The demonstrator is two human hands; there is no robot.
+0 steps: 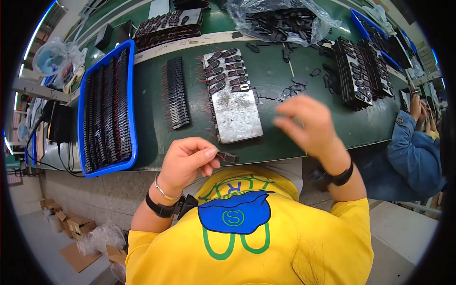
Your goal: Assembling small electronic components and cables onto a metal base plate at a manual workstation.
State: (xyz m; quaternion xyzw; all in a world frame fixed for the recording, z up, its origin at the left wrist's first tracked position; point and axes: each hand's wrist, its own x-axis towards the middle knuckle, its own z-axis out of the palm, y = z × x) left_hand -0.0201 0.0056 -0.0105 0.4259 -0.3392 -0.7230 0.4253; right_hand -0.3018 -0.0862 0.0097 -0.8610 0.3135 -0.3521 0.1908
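My left hand (190, 159) is closed in a pinch near the table's front edge. Thumb and forefinger grip the red wires of a small black plastic part (230, 157), which sticks out to the right. Smeared by motion, my right hand (308, 124) hovers over the table to the right, its thumb and forefinger apart and nothing visible between them. Between and beyond the hands lies a metal plate (236, 116). Rows of black parts with red wires (223, 71) cover its far half; the near half is bare, scuffed metal. Loose black pieces (295, 89) are scattered just beyond my right hand.
At left, a blue tray (134, 102) holds packed rows of black parts; another row (176, 92) lies beside it. A clear bag (327, 21) of black pieces sits at the back. Loaded plates are stacked right (349, 76) and far left (166, 28). A person in denim (411, 152) works at right.
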